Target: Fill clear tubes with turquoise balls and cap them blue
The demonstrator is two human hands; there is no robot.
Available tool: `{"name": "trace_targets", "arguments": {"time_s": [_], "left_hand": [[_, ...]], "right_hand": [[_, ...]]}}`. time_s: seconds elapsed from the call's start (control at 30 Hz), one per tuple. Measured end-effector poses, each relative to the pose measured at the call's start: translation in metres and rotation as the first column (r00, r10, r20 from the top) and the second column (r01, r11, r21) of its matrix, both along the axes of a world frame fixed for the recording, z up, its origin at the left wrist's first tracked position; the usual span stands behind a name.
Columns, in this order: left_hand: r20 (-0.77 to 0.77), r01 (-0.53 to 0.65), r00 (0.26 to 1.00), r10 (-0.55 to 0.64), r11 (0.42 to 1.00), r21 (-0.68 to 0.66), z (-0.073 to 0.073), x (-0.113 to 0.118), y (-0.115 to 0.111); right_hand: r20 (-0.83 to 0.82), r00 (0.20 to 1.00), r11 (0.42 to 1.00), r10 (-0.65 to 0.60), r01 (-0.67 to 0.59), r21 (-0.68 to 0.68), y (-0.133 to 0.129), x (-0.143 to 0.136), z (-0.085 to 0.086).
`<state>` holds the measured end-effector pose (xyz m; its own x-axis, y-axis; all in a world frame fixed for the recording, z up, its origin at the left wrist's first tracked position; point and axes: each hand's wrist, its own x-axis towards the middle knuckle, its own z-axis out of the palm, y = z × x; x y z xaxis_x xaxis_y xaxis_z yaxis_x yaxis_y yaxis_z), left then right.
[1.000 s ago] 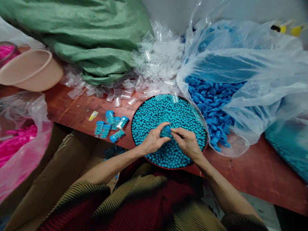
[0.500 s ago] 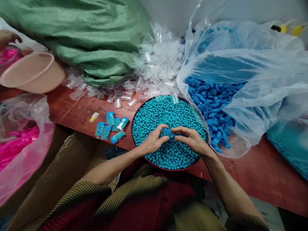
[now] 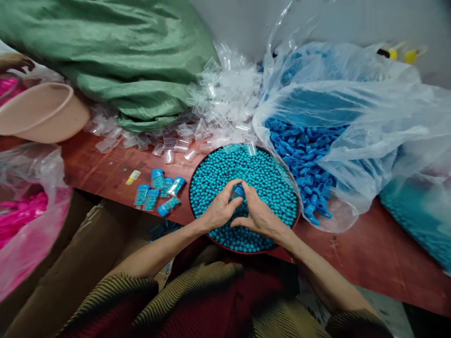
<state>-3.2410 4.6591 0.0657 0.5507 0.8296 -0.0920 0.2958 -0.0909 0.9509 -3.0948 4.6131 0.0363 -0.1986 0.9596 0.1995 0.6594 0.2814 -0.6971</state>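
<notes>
The person here wears a loose, patterned top [image 3: 218, 312] in deep maroon and olive-gold, the colours running into near-black where they meet. Fine dark lines ripple across the olive patches, close-set and slightly wavy, while the maroon looks plainer to me. The left sleeve [image 3: 132, 288] is wide, ribbed with olive and edged in black; the right sleeve [image 3: 355, 321] shows mostly dark, with thin olive stripes. Both stop well short of the wrists, leaving slim forearms and hands [image 3: 220, 210] bare.
</notes>
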Motion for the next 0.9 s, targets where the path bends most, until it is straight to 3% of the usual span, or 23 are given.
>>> {"name": "trace_targets", "arguments": {"time_s": [0.13, 0.27, 0.4, 0.53, 0.67, 0.77, 0.83, 0.9], "left_hand": [[0.059, -0.025, 0.998, 0.027, 0.999, -0.034, 0.0, 0.004, 0.001], [0.154, -0.09, 0.982, 0.109, 0.988, -0.126, 0.0, 0.009, -0.003], [0.144, -0.107, 0.981, 0.132, 0.979, -0.172, 0.0, 0.014, -0.006], [-0.031, -0.112, 0.993, 0.113, 0.994, 0.008, 0.0, 0.008, 0.0], [-0.211, -0.155, 0.958, 0.195, 0.969, 0.194, 0.007, -0.032, 0.021], [-0.305, -0.275, 0.869, 0.389, 0.893, 0.357, 0.012, -0.081, 0.041], [-0.461, -0.315, 0.699, 0.547, 0.814, 0.488, 0.012, -0.109, 0.05], [-0.518, -0.297, 0.534, 0.669, 0.721, 0.625, 0.011, -0.124, 0.053]], "right_hand": [[0.056, 0.989, 0.985, -0.137, 0.13, 0.114, 0.001, -0.011, -0.003], [0.082, 0.984, 0.964, -0.159, 0.136, 0.23, 0.003, -0.013, -0.007], [0.103, 0.975, 0.958, -0.195, 0.168, 0.231, 0.0, -0.017, -0.014], [0.145, 0.968, 0.976, -0.204, 0.189, 0.109, -0.004, -0.032, -0.005], [0.16, 0.98, 0.992, -0.118, 0.111, 0.053, -0.001, -0.02, 0.015], [0.05, 0.964, 0.959, -0.26, 0.252, 0.127, 0.012, 0.029, 0.019], [0.013, 0.905, 0.889, -0.426, 0.416, 0.19, 0.031, 0.075, 0.015], [0.028, 0.823, 0.805, -0.568, 0.547, 0.231, 0.056, 0.121, 0.005]]}}
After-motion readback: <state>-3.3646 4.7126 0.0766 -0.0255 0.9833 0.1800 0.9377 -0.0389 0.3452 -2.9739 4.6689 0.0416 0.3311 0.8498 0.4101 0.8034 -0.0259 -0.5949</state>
